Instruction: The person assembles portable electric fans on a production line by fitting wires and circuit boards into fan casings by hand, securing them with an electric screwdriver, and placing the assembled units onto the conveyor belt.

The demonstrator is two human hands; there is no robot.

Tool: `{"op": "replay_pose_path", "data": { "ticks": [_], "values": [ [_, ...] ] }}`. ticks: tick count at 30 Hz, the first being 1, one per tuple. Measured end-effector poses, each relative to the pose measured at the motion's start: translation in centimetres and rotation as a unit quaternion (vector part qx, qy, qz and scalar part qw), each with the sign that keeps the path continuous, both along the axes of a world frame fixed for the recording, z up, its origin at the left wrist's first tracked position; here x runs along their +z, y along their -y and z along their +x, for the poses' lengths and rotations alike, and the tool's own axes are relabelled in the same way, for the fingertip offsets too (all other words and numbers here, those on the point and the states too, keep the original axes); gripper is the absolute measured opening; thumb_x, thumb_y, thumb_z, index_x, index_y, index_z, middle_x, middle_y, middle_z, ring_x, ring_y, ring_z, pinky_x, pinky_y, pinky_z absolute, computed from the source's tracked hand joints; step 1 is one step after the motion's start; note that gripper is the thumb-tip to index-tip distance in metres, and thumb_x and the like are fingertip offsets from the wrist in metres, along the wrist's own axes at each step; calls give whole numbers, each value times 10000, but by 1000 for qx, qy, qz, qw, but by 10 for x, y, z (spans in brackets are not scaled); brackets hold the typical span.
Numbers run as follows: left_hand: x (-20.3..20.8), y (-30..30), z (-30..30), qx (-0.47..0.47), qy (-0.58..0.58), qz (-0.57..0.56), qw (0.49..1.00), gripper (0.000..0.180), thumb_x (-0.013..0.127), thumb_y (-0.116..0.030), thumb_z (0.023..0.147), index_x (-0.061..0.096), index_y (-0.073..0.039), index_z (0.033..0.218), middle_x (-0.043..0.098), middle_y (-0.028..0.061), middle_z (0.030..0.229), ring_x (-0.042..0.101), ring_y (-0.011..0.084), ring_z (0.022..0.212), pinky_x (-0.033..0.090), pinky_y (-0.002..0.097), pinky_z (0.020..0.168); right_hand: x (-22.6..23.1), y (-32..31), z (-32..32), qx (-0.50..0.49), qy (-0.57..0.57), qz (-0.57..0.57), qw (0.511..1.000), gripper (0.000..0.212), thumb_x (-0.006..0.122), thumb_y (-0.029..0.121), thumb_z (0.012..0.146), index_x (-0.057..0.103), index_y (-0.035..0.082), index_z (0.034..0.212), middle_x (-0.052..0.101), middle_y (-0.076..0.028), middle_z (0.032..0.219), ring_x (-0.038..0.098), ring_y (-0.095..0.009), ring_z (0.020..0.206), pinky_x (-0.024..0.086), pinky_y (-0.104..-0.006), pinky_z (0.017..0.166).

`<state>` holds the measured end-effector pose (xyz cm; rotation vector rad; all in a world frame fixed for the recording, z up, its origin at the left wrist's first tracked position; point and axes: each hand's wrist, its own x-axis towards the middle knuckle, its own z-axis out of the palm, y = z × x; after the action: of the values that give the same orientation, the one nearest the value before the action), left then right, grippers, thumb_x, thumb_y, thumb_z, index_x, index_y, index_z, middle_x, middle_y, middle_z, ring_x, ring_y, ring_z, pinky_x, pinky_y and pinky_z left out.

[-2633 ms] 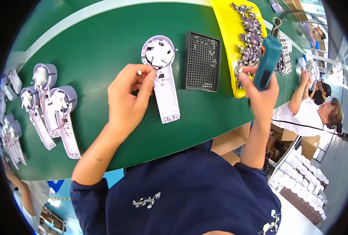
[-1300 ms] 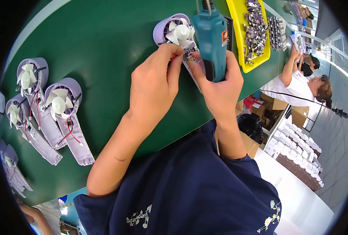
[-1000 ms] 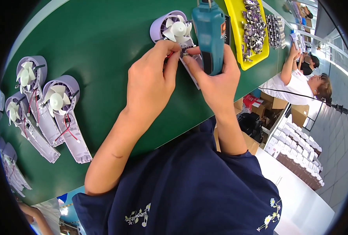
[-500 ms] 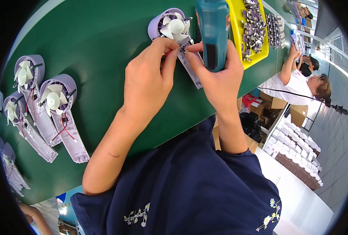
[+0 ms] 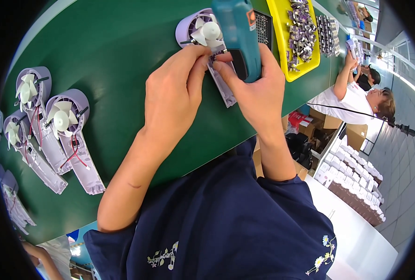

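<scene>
A lilac handheld-fan housing (image 5: 185, 31) with a white fan blade (image 5: 210, 31) lies on the green table in front of me. My left hand (image 5: 174, 91) is closed in a pinch beside the blade, where the handle starts; what its fingertips hold is hidden. My right hand (image 5: 259, 95) keeps a teal power screwdriver (image 5: 235, 32) tucked in its grip. Its thumb and forefinger reach to a small circuit board (image 5: 218, 55) at the top of the open handle shell (image 5: 223, 88). The screwdriver covers part of the fan, and its tip is out of sight.
Several similar open fan housings (image 5: 63, 119) with red wires lie at the left. A dark screw tray (image 5: 264, 29) sits by a yellow tray (image 5: 277, 44) of small boards; more boards (image 5: 327, 36) stand in rows beyond. A co-worker (image 5: 347, 100) works at the right.
The screwdriver and my right hand have shifted left, uncovering the dark screw tray. The red wire at my left fingertips is hidden now. The fan has moved slightly left.
</scene>
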<state>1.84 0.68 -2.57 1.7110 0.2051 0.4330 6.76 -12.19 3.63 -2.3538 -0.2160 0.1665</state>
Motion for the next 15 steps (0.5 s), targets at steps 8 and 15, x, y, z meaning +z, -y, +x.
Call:
{"op": "replay_pose_path", "data": {
  "ticks": [8, 15],
  "values": [
    [1, 0, 0, -4, 5, 15, 1000, 106, 607, -14, 938, 668, 10, 1021, 690, 172, 894, 667, 345, 737, 527, 391, 659, 6, 6, 9, 40, -27, -26, 999, 295, 814, 59, 805, 644, 2, 1038, 761, -40, 919, 698, -89, 838, 547, -253, 784],
    [1, -1, 0, 3, 3, 14, 1000, 121, 610, -3, 931, 678, 10, 1030, 689, 161, 884, 651, 310, 683, 522, 361, 631, 0, 14, 20, 91, -29, -18, 995, 313, 826, 85, 806, 643, 4, 1045, 761, -35, 922, 702, -93, 838, 549, -256, 783]
  ]
}}
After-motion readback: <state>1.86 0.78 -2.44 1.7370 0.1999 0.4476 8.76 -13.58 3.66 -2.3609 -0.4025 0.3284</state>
